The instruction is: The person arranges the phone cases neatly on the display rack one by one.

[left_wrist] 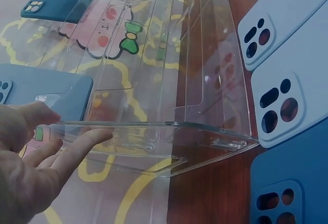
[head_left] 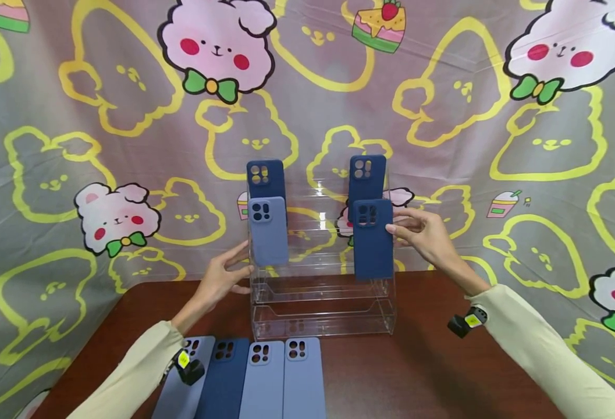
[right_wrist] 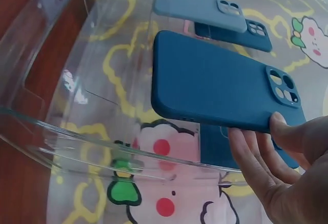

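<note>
My right hand [head_left: 425, 235] pinches the right edge of a dark blue phone case [head_left: 373, 247], thumb in front and fingers behind. The case stands upright at the right of a clear tiered display stand [head_left: 323, 326], in front of another dark blue phone case [head_left: 367, 174]. My left hand [head_left: 223, 279] holds the stand's left side edge between thumb and fingers. Near it, a light blue phone case [head_left: 270, 241] sits in front of a dark blue one [head_left: 265, 174]. In the right wrist view, the held dark blue case [right_wrist: 210, 80] tilts, its camera cutouts toward my hand [right_wrist: 292, 167].
On the brown table [head_left: 417, 361], several phone cases lie in a row before the stand: light blue ones [head_left: 304, 384] and a dark blue one [head_left: 223, 384]. A patterned cloth [head_left: 307, 110] hangs behind. My left sleeve [head_left: 134, 372] crosses over the leftmost case.
</note>
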Demonstrator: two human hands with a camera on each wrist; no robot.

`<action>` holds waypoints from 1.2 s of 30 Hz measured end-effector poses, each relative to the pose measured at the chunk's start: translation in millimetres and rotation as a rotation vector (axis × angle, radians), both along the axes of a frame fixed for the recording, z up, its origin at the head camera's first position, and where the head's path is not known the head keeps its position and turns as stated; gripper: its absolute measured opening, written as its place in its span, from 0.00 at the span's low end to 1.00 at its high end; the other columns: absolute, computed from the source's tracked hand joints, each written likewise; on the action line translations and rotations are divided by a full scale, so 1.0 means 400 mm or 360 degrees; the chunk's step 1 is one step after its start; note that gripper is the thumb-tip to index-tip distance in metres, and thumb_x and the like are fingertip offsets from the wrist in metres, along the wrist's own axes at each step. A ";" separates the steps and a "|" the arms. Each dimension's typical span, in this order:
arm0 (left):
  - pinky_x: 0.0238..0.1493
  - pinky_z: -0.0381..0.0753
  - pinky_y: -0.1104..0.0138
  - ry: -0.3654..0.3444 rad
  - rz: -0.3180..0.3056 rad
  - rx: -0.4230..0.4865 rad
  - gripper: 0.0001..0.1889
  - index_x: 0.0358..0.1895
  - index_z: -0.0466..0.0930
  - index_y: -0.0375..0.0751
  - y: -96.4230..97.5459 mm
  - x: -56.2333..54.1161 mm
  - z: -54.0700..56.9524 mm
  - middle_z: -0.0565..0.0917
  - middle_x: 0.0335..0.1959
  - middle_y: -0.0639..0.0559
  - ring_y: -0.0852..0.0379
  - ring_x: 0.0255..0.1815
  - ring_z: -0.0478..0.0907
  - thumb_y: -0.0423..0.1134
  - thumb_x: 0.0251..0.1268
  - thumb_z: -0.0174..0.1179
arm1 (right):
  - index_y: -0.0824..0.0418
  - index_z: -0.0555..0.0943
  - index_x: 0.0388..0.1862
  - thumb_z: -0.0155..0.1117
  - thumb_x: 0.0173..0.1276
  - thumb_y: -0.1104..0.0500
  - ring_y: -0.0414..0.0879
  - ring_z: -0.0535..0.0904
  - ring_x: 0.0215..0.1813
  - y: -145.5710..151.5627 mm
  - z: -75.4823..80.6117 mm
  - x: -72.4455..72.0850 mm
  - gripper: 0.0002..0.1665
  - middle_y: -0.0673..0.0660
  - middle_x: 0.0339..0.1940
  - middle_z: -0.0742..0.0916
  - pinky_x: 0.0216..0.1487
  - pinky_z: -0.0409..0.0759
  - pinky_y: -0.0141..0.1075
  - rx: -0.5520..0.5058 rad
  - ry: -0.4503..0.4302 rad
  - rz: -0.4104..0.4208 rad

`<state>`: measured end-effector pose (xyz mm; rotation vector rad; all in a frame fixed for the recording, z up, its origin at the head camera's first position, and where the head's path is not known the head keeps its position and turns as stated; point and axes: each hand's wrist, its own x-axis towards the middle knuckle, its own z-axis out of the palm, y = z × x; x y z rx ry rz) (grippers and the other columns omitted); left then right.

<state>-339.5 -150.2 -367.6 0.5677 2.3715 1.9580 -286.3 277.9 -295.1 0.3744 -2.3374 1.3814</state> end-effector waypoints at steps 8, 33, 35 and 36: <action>0.39 0.94 0.51 0.0014 -0.0006 -0.0006 0.36 0.83 0.59 0.39 0.000 -0.001 0.007 0.69 0.74 0.25 0.25 0.62 0.79 0.24 0.75 0.58 | 0.72 0.77 0.70 0.69 0.75 0.61 0.35 0.89 0.34 0.003 0.039 -0.041 0.29 0.77 0.51 0.86 0.39 0.93 0.36 -0.0156 0.0118 -0.0018; 0.40 0.94 0.51 -0.0015 0.0022 -0.0039 0.36 0.83 0.59 0.40 0.002 0.011 -0.004 0.71 0.70 0.19 0.25 0.63 0.78 0.25 0.75 0.59 | 0.64 0.78 0.71 0.70 0.73 0.66 0.64 0.90 0.37 -0.020 0.013 -0.111 0.28 0.70 0.41 0.89 0.31 0.91 0.33 0.0184 0.0358 -0.0240; 0.40 0.94 0.51 -0.0001 0.0025 -0.0036 0.35 0.82 0.59 0.40 0.004 0.012 -0.001 0.71 0.70 0.19 0.25 0.63 0.78 0.25 0.75 0.59 | 0.61 0.76 0.74 0.70 0.72 0.68 0.62 0.90 0.34 -0.027 0.012 -0.113 0.32 0.69 0.39 0.90 0.28 0.90 0.34 0.0284 0.0443 -0.0268; 0.40 0.94 0.51 0.0001 0.0026 -0.0033 0.35 0.82 0.59 0.40 0.004 0.013 0.001 0.70 0.70 0.19 0.25 0.63 0.78 0.25 0.76 0.59 | 0.61 0.75 0.75 0.70 0.71 0.69 0.62 0.90 0.33 -0.031 0.012 -0.115 0.34 0.69 0.38 0.90 0.27 0.88 0.34 0.0346 0.0487 -0.0274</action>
